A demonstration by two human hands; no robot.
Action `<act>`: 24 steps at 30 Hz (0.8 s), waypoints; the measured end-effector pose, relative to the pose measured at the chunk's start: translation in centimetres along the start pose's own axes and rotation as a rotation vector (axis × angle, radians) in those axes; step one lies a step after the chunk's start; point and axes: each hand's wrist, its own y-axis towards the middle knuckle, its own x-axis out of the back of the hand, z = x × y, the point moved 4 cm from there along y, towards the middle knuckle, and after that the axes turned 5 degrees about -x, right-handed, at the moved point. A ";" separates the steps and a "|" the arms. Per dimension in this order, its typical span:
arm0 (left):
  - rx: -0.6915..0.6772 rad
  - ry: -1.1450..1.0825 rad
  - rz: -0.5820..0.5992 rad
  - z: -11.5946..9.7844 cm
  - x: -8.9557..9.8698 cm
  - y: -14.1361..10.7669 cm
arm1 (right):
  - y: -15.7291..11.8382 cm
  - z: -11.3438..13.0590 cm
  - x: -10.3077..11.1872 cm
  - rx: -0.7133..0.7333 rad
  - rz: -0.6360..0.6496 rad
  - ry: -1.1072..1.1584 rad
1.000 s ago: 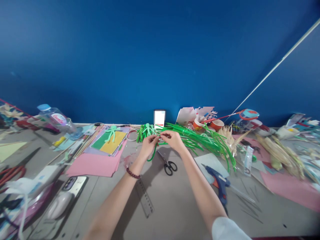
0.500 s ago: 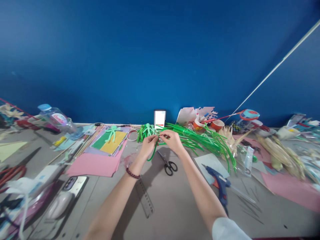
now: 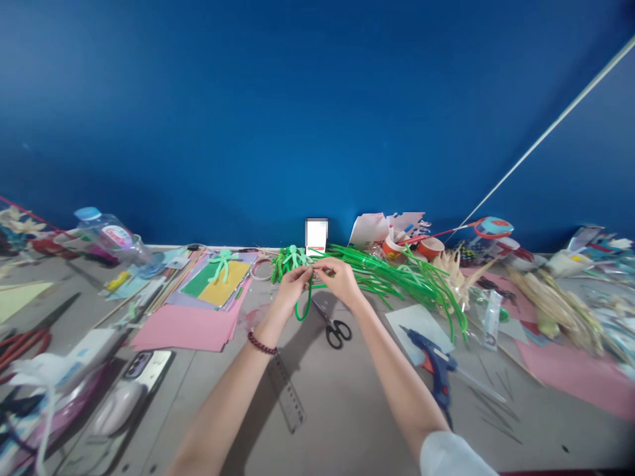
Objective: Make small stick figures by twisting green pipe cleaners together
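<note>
Between my hands is a green pipe cleaner (image 3: 303,312), its lower part hanging in a loop. My left hand (image 3: 294,285) pinches it from the left, and the fingertips of my right hand (image 3: 338,274) close on it from the right. The fingertips meet, so the pinched part is mostly hidden. Just behind lie bunched green pipe-cleaner pieces (image 3: 289,256). Below my hands, black-handled scissors (image 3: 335,330) rest on the table. To the right spreads a pile of long green pipe cleaners (image 3: 397,268).
A clear ruler (image 3: 286,396) lies between my forearms. On the right is a blue glue gun (image 3: 434,360) on pale paper. Pink sheets (image 3: 181,327) and a phone with a white case (image 3: 156,367) are on the left. A lit screen (image 3: 316,235) stands against the blue wall.
The hanging part of the green pipe cleaner has swung round into a fuller loop below the fingers. Both hands have barely shifted and stay pinched together.
</note>
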 end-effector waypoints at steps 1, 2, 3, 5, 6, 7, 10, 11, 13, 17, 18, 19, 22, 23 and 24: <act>-0.001 -0.012 0.000 0.1 0.0 0.0 | 0.0 0.0 -0.1 0.005 0.009 -0.017; -0.002 -0.020 -0.001 0.2 0.1 0.1 | 0.0 0.1 -0.2 0.009 0.023 -0.034; -0.003 -0.026 -0.004 0.2 0.1 0.1 | 0.0 0.1 -0.3 0.012 0.042 -0.050; 0.001 -0.024 -0.015 0.0 0.1 0.1 | 0.0 0.2 -0.3 0.018 0.079 -0.069; 0.005 -0.019 -0.019 -0.1 0.1 0.0 | 0.0 0.2 -0.3 0.020 0.088 -0.067; 0.009 -0.011 -0.022 -0.2 0.1 0.0 | 0.0 0.3 -0.2 0.021 0.088 -0.055; 0.014 0.021 -0.004 -0.8 -0.1 -0.2 | 0.0 0.6 0.2 -0.005 0.070 0.030; 0.012 0.034 0.007 -0.9 -0.2 -0.3 | 0.0 0.7 0.3 -0.022 0.068 0.058; 0.019 0.051 0.026 -0.9 -0.2 -0.4 | 0.1 0.8 0.4 -0.058 0.073 0.092; 0.085 -0.042 0.026 -0.4 -0.3 -0.2 | 0.1 0.5 0.4 -0.091 0.057 0.081; 0.102 -0.083 0.022 -0.3 -0.3 -0.2 | 0.2 0.3 0.4 -0.092 0.049 0.070; 0.119 -0.122 0.028 -0.2 -0.4 -0.1 | 0.2 0.0 0.4 -0.095 0.043 0.061; 0.203 -0.222 0.126 -0.3 -0.8 -0.2 | 0.2 -0.4 0.4 -0.115 0.057 0.064; 0.236 -0.253 0.170 -0.3 -1.0 -0.3 | 0.2 -0.5 0.4 -0.119 0.074 0.073; 0.266 -0.285 0.207 -0.4 -1.2 -0.4 | 0.2 -0.4 0.4 -0.119 0.091 0.080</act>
